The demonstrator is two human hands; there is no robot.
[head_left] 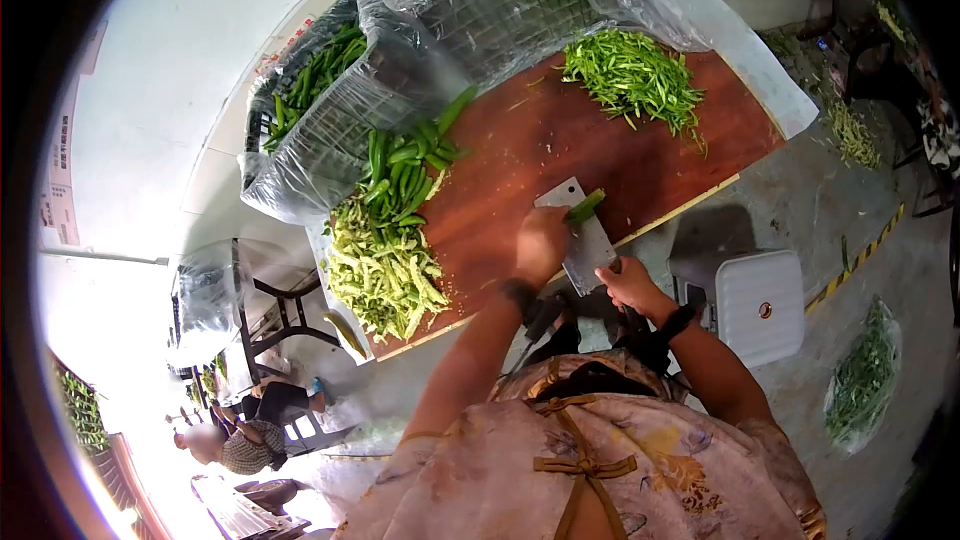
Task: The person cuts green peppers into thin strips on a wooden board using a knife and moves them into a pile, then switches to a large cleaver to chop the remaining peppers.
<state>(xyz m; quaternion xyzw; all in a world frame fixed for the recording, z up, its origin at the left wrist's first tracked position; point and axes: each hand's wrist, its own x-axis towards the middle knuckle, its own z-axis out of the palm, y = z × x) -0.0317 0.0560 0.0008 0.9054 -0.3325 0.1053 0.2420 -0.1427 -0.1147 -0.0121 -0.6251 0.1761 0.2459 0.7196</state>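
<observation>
My left hand (541,243) presses on a green pepper (586,205) lying on the reddish wooden cutting board (560,130). My right hand (631,285) grips the handle of a broad cleaver (580,240), whose blade rests flat against the pepper beside my left fingers. Whole green peppers (408,172) are heaped at the board's left, with a pile of pale pepper cores and scraps (383,272) below them. Thin green pepper shreds (632,77) lie in a mound at the board's far right.
Plastic-lined crates (330,130) with more peppers stand behind the board. A white plastic stool (758,304) is at my right on the concrete floor, near a bag of green scraps (862,378). Another person (235,445) crouches at lower left.
</observation>
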